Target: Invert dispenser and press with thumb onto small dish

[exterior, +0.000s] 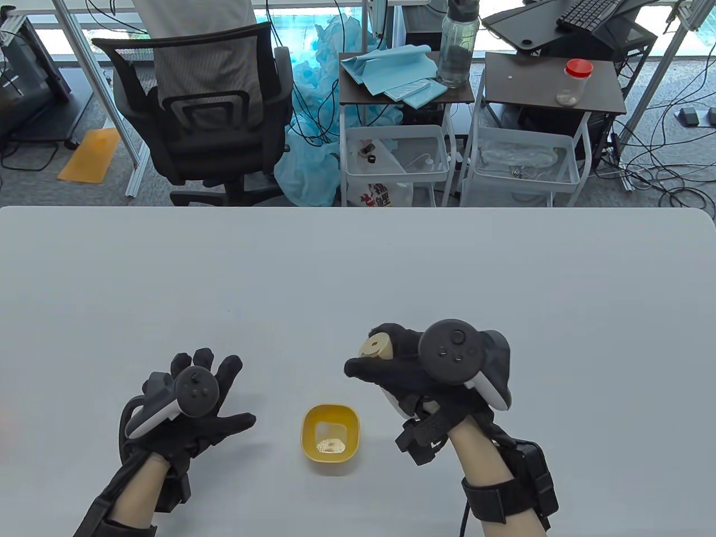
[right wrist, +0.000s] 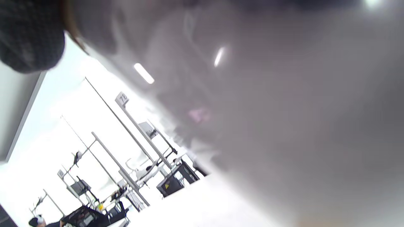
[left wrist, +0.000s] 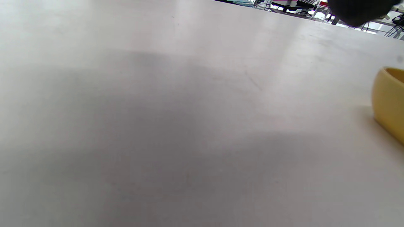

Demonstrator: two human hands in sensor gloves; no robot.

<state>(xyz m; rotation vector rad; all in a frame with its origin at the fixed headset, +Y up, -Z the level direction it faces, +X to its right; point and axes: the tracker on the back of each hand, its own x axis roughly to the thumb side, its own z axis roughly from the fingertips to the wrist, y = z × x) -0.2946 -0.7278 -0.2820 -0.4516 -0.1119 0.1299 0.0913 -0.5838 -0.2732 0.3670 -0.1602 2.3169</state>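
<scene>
Gripped by the curled fingers point(exterior: 363, 370) of the right hand point(exterior: 417, 372), the dispenser point(exterior: 376, 345) is judged light and rigid, best held around its body, while the left hand point(exterior: 187, 411) is kept spread beside the dish point(exterior: 331, 415).

Gloved hands: two — left hand point(exterior: 190, 414) and right hand point(exterior: 414, 369)
Trackers: two — one strapped on each hand
Dispensers: one — the tan dispenser point(exterior: 376, 345), gripped by the right hand
Small dishes: one, the yellow dish point(exterior: 330, 439), also showing in the left wrist view point(left wrist: 389, 101)
Tables: one, the white table point(exterior: 358, 268)
Office chairs: one, the black chair point(exterior: 207, 112)
Side carts: two
Bottles and jars behind: two
</scene>
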